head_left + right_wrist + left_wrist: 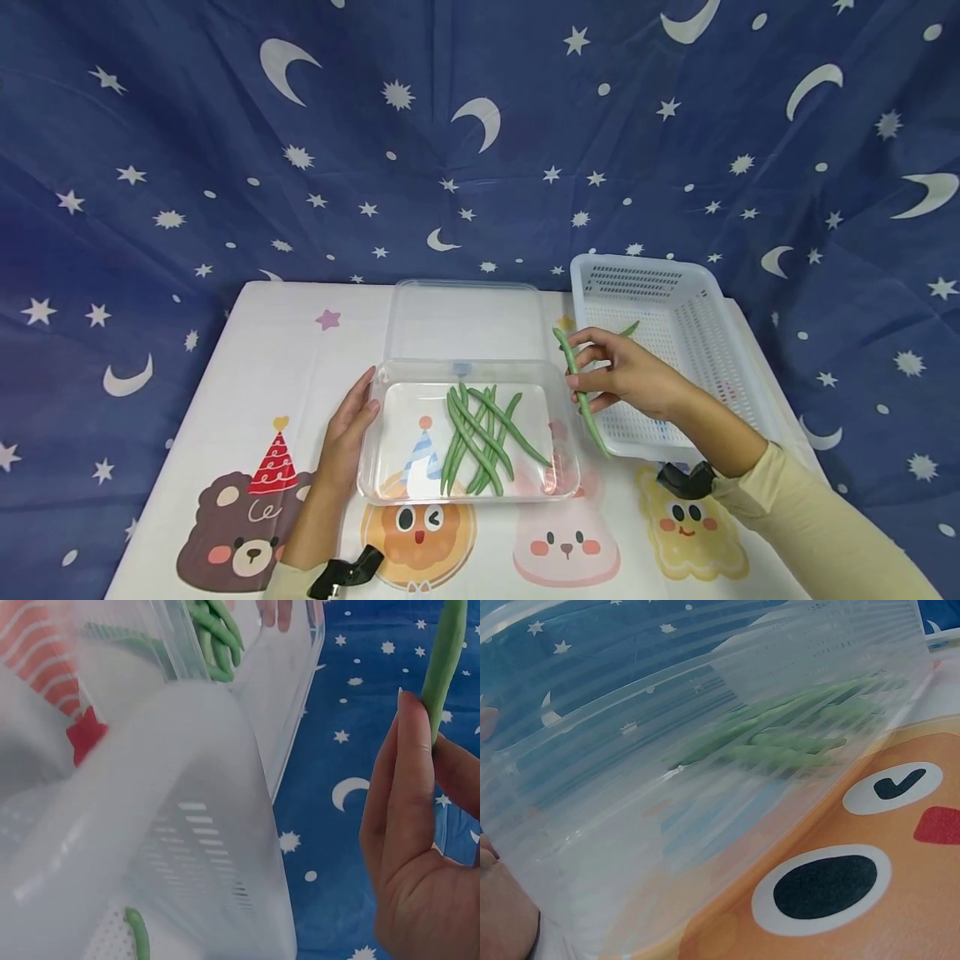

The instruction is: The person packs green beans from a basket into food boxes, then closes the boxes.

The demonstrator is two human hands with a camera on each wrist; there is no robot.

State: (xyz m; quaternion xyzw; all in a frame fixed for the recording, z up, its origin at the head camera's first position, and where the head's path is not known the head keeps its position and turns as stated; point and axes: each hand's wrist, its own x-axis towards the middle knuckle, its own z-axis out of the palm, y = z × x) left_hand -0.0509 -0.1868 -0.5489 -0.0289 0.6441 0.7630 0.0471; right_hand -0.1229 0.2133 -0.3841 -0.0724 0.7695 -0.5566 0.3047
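Observation:
My right hand [637, 377] pinches a green bean [587, 414] between thumb and fingers, over the left rim of a white perforated basket [750, 392]. The held bean [444, 664] also shows in the right wrist view. Several green beans [480, 437] lie crisscrossed in a clear plastic container [390, 492]. My left hand [347, 433] rests against the container's left side with fairly straight fingers. Another green bean [137, 934] lies in the basket, partly hidden by my right hand in the head view.
A clear lid [465, 317] lies flat behind the container. Both containers stand on a white cloth [300, 350] printed with cartoon figures. A dark blue star-and-moon curtain [420, 167] hangs right behind the table.

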